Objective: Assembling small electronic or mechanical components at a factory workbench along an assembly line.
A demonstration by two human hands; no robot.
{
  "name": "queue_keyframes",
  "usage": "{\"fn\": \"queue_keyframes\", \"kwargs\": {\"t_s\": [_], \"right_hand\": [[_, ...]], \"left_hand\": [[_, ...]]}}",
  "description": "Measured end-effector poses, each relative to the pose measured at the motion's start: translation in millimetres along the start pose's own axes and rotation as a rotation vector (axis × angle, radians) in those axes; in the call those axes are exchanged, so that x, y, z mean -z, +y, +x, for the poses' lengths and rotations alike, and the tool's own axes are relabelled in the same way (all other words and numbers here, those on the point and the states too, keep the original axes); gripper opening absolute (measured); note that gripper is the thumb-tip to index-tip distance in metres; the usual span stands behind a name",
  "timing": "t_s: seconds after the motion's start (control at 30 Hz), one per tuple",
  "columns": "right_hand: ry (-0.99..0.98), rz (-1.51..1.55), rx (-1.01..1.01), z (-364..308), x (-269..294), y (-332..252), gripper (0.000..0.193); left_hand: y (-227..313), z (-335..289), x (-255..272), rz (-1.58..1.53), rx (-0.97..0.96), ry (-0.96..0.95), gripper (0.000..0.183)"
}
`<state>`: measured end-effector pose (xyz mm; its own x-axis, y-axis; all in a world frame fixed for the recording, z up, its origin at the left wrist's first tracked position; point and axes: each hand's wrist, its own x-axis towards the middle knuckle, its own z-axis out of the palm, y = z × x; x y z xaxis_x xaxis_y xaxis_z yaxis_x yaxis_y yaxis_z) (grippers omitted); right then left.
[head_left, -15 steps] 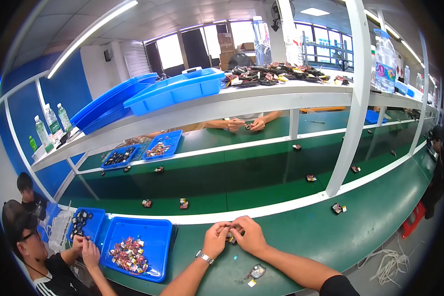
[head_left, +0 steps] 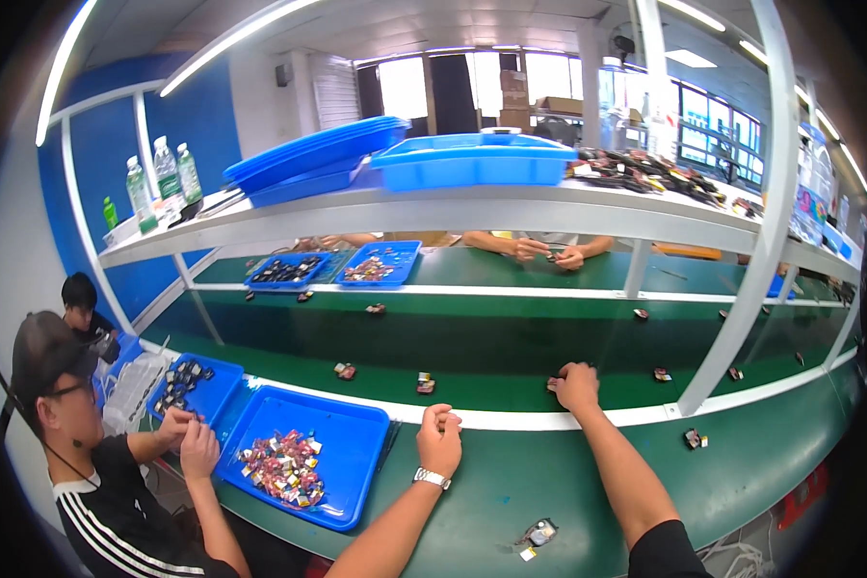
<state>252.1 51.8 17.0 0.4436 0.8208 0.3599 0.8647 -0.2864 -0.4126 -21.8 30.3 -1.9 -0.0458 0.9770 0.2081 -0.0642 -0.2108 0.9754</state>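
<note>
My right hand (head_left: 576,388) reaches over the dark green conveyor belt (head_left: 496,385), its fingers closed on a small black-and-red electronic part (head_left: 553,383) at belt level. Closer in, above the green worktop, my left hand (head_left: 439,439) has loosely curled fingers, and nothing shows in them. It is nearest to a blue tray (head_left: 364,482) heaped with small red, white and yellow parts (head_left: 284,464). Near the front edge of the worktop lies a similar part, grey with a white tag (head_left: 540,532).
Several similar parts, such as a tagged one (head_left: 426,383), lie along the belt. White shelf posts (head_left: 742,318) rise from the bench, bearing a shelf (head_left: 472,207) with blue trays and a pile of parts. A co-worker (head_left: 106,462) sits at left; another person's hands (head_left: 549,252) work opposite.
My hands have separated: the right has moved forward over the belt with the part, while the left stays near the tray. The view has turned left.
</note>
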Motion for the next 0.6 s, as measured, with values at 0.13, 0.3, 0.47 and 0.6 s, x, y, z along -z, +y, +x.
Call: {"fn": "queue_keyframes", "kwargs": {"t_s": [0.13, 0.3, 0.47, 0.6], "right_hand": [[0.112, 0.21, 0.37, -12, -7, -69, 0.03], [-0.199, 0.18, 0.322, -40, -69, -171, 0.064], [-0.166, 0.077, 0.266, -36, -87, -195, 0.055], [-0.262, 0.451, 0.329, -31, -67, -153, 0.051]], "left_hand": [[3, 7, -3, 0.193, -0.164, 0.174, 0.013], [-8, 14, 7, 0.101, -0.079, 0.288, 0.014], [-9, 14, -1, 0.103, -0.138, 0.298, 0.015], [-13, 14, 2, 0.071, -0.115, 0.272, 0.014]]}}
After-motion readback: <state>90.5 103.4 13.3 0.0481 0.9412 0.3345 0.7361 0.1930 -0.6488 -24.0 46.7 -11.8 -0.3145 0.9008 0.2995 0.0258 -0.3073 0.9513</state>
